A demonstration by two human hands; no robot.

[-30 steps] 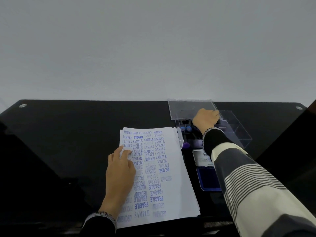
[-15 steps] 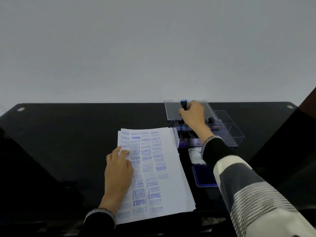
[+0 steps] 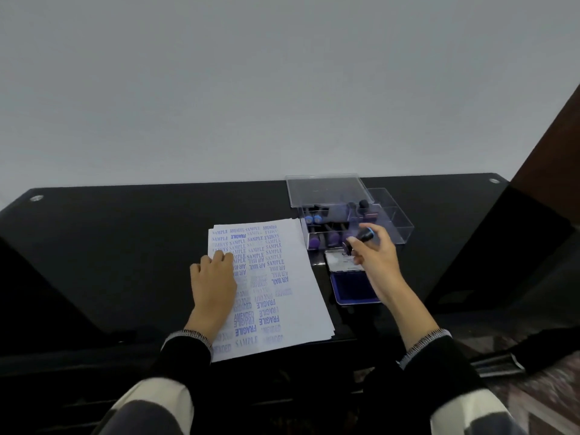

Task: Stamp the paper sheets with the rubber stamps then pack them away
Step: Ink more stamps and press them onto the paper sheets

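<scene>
A stack of white paper sheets [image 3: 292, 271], covered with blue stamped words, lies on the black glass table [image 3: 110, 246]. My left hand [image 3: 215, 282] rests flat on the sheets' left side. My right hand [image 3: 378, 262] grips a black rubber stamp with a blue band [image 3: 364, 237], held in the air above the open ink pad's lid. The blue ink pad [image 3: 353, 288] lies open to the right of the paper. Behind it stands a clear plastic box [image 3: 389, 221] holding several more stamps [image 3: 317, 219].
The box's clear lid [image 3: 326, 188] leans up at the back. A brown wooden panel [image 3: 552, 152] rises at the far right. The table's near edge runs just below the paper, and a patterned floor [image 3: 539, 397] shows at lower right.
My right hand lifted a stamp out of the clear box and carried it toward me, over the ink pad. My left hand stayed on the paper.
</scene>
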